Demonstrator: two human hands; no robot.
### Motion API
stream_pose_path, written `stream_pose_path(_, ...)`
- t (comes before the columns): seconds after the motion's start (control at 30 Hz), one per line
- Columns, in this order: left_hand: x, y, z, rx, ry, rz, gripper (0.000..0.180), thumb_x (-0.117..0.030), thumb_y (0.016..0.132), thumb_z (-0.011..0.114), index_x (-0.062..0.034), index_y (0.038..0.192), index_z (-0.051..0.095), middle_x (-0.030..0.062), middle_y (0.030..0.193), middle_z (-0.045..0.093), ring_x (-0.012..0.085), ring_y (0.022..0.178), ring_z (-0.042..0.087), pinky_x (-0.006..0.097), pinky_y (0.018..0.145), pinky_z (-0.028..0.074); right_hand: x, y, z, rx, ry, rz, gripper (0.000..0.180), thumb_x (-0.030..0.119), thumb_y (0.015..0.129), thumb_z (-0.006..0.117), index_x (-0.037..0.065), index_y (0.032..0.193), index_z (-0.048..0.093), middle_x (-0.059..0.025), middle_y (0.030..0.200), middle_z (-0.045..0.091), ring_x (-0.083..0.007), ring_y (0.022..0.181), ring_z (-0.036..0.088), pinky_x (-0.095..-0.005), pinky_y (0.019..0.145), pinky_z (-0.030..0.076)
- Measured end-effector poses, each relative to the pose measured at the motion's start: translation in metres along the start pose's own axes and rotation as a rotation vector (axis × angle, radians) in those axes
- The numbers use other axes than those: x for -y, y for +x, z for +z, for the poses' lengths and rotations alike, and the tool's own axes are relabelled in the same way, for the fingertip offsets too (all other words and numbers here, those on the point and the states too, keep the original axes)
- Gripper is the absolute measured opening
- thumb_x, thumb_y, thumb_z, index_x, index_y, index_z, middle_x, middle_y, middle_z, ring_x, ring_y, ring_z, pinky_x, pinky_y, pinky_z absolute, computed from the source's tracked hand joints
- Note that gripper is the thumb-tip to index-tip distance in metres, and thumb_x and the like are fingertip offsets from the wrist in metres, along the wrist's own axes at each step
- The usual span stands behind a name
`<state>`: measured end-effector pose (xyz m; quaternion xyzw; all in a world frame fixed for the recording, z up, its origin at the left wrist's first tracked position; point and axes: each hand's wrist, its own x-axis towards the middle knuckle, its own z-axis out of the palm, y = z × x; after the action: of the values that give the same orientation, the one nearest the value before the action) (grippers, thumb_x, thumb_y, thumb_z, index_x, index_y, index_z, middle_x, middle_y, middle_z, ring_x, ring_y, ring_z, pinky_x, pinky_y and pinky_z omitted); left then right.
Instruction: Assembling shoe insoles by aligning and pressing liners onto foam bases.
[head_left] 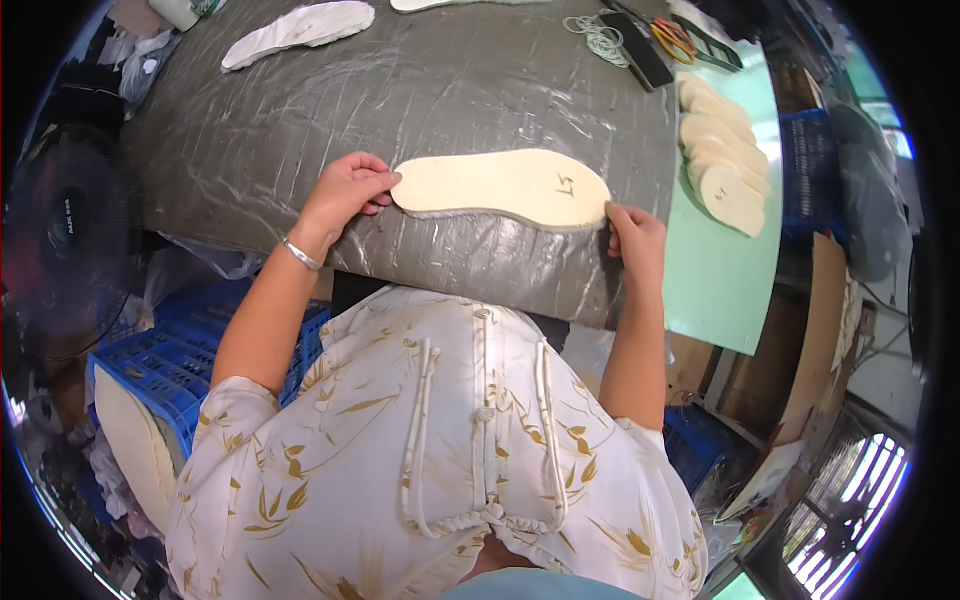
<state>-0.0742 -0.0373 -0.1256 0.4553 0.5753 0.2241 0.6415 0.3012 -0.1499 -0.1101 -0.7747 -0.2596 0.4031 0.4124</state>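
Note:
A cream insole (480,185) with dark handwriting near its wider end is stretched sideways between my hands, above the near part of a grey plastic-covered table (300,130). My left hand (352,190) pinches its narrow end between thumb and fingers; a silver bangle circles that wrist. At the wider end, my right hand (636,238) grips the edge with thumb and forefinger, the other fingers curled in. A fluffy white insole (300,32) lies at the far left of the table, and part of another white piece (450,3) shows at the far edge.
A pile of cream insoles (725,160) rests on the pale green board (710,290) at right. Behind it are a dark phone-like slab (638,50), a coil of pale cord (597,42) and orange-handled scissors (675,40). A fan (70,235) and blue crate (160,370) stand at left.

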Motion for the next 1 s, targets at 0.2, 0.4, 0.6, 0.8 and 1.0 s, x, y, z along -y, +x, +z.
stream_pose_path(0.2, 0.003, -0.001, -0.001, -0.024, 0.036, 0.069, 0.024, -0.024, 0.085, 0.077, -0.0086, 0.097, 0.063, 0.0005, 0.085, 0.069, 0.0077, 0.073, 0.065, 0.018, 0.060, 0.050, -0.012, 0.009, 0.001, 0.042, 0.037, -0.082, 0.023, 0.023, 0.080, 0.075, 0.001, 0.076, 0.068, 0.0009, 0.061, 0.057, -0.0074, 0.048, 0.051, -0.0226, 0.044, 0.042)
stream_pose_path(0.4, 0.009, -0.002, 0.000, -0.035, 0.027, 0.119, 0.022, -0.023, 0.085, 0.075, -0.0076, 0.097, 0.065, 0.0014, 0.086, 0.069, 0.0073, 0.072, 0.065, 0.018, 0.061, 0.051, -0.012, 0.007, -0.002, 0.066, 0.004, -0.117, 0.022, 0.023, 0.080, 0.074, 0.003, 0.074, 0.067, 0.0016, 0.059, 0.056, -0.0077, 0.047, 0.051, -0.0226, 0.044, 0.042)
stream_pose_path(0.6, 0.011, 0.001, 0.004, -0.008, 0.037, 0.109, 0.023, -0.023, 0.085, 0.076, -0.0079, 0.098, 0.065, 0.0016, 0.086, 0.069, 0.0068, 0.073, 0.066, 0.018, 0.060, 0.051, -0.016, 0.007, -0.008, 0.054, -0.029, -0.129, 0.021, 0.023, 0.080, 0.074, 0.005, 0.072, 0.066, 0.0025, 0.061, 0.056, -0.0073, 0.049, 0.051, -0.0233, 0.045, 0.044)
stream_pose_path(0.8, 0.010, 0.000, 0.000, -0.010, 0.005, 0.130, 0.026, -0.022, 0.084, 0.078, -0.0061, 0.099, 0.065, 0.0023, 0.089, 0.070, 0.0072, 0.072, 0.066, 0.018, 0.060, 0.051, -0.013, 0.009, -0.004, 0.048, -0.042, -0.129, 0.022, 0.022, 0.081, 0.074, 0.007, 0.070, 0.064, 0.0031, 0.061, 0.055, -0.0066, 0.048, 0.049, -0.0232, 0.045, 0.044)
stream_pose_path(1.0, 0.011, 0.003, 0.003, -0.047, -0.010, 0.167, 0.026, -0.020, 0.082, 0.079, -0.0034, 0.099, 0.066, 0.0033, 0.087, 0.070, 0.0076, 0.069, 0.065, 0.019, 0.058, 0.051, -0.009, 0.008, 0.000, 0.027, -0.048, -0.108, 0.020, 0.022, 0.081, 0.075, 0.007, 0.073, 0.065, 0.0038, 0.063, 0.057, -0.0054, 0.048, 0.050, -0.0225, 0.045, 0.044)
